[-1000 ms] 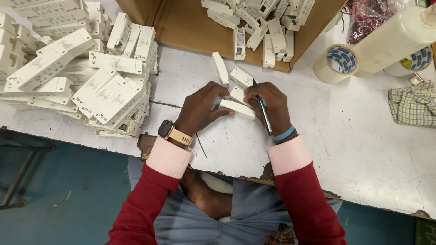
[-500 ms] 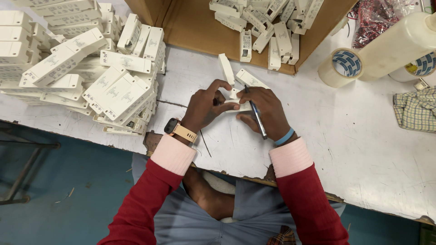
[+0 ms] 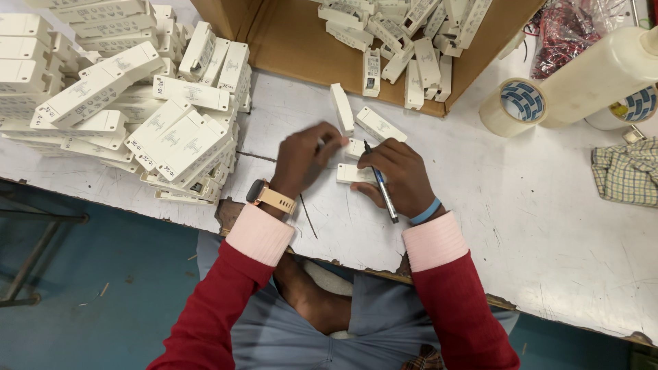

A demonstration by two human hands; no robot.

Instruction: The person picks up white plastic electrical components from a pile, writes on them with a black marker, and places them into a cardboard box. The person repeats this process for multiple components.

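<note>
One head-worn view — looking steeply down, close over the white table (image 3: 562, 226).

Workshop bench: stacked white casings (image 3: 137, 116), cardboard box (image 3: 295, 41).

Even, bright overhead light falls on the white table (image 3: 548, 226), shadows beneath the hands staying short and soft, glare mild, focus sharp centrally, with slight wide-angle stretching toward the edges.

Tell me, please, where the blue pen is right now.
In the head view the blue pen sits in the right hand, just right of centre, its tip over a small white box on the table.
</note>
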